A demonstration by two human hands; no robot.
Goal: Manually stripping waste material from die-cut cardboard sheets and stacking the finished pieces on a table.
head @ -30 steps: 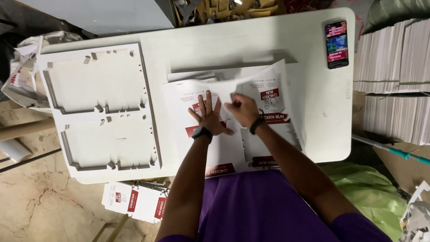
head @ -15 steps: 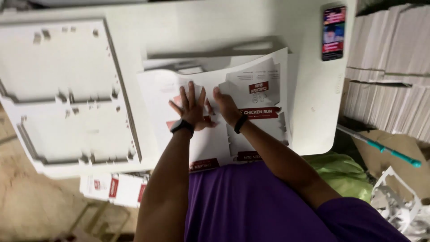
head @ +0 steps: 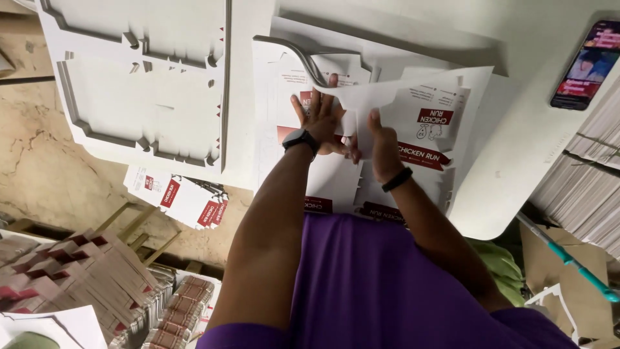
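Observation:
A flat white die-cut carton sheet [head: 439, 123] with red printed panels lies on top of a stack of similar sheets on the white table [head: 516, 168]. My left hand [head: 318, 113], with a black watch on the wrist, presses flat on the stack with fingers spread. My right hand [head: 378, 139], wearing a black band, grips a raised flap [head: 361, 103] of the top sheet and folds it up toward the left hand.
A large white die-cut board stack [head: 142, 84] sits at the table's left. A phone [head: 584, 64] with a lit screen lies at the right. Stacked sheets [head: 581, 187] stand right; printed cartons [head: 177, 194] and folded boxes [head: 77, 271] lie on the floor.
The camera has moved closer and tilted. My right hand has lifted a flap of the top sheet, which was lying flat before; my left hand keeps pressing on the stack.

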